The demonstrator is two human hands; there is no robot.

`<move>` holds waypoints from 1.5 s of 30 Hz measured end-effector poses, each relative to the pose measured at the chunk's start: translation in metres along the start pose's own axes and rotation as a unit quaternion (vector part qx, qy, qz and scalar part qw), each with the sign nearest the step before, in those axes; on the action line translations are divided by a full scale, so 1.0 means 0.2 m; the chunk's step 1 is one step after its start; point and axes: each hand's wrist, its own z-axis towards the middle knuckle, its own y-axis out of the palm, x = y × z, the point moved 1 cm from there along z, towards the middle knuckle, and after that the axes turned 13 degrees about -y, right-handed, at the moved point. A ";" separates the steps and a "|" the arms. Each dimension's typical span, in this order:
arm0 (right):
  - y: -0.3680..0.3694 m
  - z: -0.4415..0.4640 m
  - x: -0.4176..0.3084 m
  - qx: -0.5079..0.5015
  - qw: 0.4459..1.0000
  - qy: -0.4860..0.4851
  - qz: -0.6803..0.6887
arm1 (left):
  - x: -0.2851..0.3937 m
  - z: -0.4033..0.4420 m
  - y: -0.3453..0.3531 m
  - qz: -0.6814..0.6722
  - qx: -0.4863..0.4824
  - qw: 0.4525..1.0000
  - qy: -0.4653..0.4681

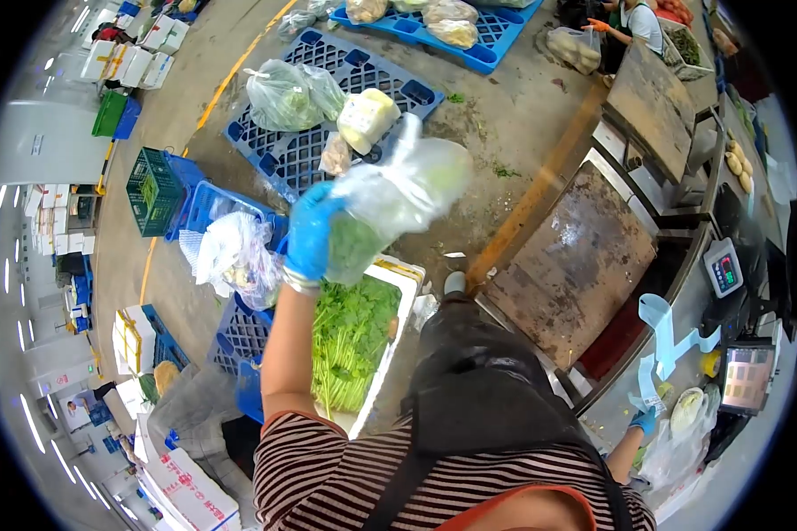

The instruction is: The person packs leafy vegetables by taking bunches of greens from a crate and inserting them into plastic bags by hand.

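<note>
Plastic bag [354, 248] with something green inside hangs over the far edge of the foam box [404, 310], in the left hand [310, 234]. In the head view, the blue-gloved fingers of that hand are closed around the near side of the bag, bunching the film; its pale upper part is blurred and swings out to the right, above the box's far corner. Bright leafy greens [350, 341] fill the foam box, stems towards the near end.

Well to the right of the foam box, the right hand [646, 420], also in a blue glove, is at the lower end of a pale blue strip [664, 332]. It seems to touch the strip, but how far its fingers are closed I cannot tell. Beside it lies a whitish-green vegetable [687, 410] on crumpled plastic. A scale [724, 268] with a lit display stands further off on the same side, with a screen [746, 379] nearer.

Beyond the foam box, a blue pallet [270, 146] carries a large bag of greens [283, 99], a pale wrapped bundle [367, 119] and a small bag [335, 153]. To the box's left and a little beyond, a knotted white bag [235, 252] sits by a blue basket [217, 205], with a green crate [150, 190] further left. Between the box and the scale is a stained brown board [576, 261].
</note>
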 end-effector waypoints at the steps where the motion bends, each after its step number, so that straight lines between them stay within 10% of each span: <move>1: -0.04 0.09 0.05 -0.022 1.000 0.006 0.004 | -0.02 0.14 -0.11 0.017 0.017 1.000 0.005; 9: -0.15 0.00 -0.03 0.013 0.999 0.027 -0.030 | -0.03 1.17 -1.07 0.154 0.176 0.958 0.164; 16: -0.29 -0.07 -0.06 0.014 0.999 0.021 -0.039 | -0.19 1.37 -1.01 0.337 0.253 0.878 0.227; 22: -0.47 -0.05 0.07 -0.034 0.999 0.014 0.010 | -0.37 0.79 -0.54 0.272 0.207 0.889 0.305; 25: -0.40 -0.16 -0.01 -0.020 0.999 0.026 -0.030 | -0.43 0.56 -0.55 0.198 0.137 0.954 0.176; 32: -0.34 -0.02 0.06 -0.019 0.987 0.056 -0.147 | -1.27 -0.17 -0.64 0.449 -0.084 0.874 0.163; 45: -0.27 0.20 0.07 -0.046 0.972 0.047 -0.224 | -1.55 -0.72 -0.57 0.485 -0.049 0.869 0.090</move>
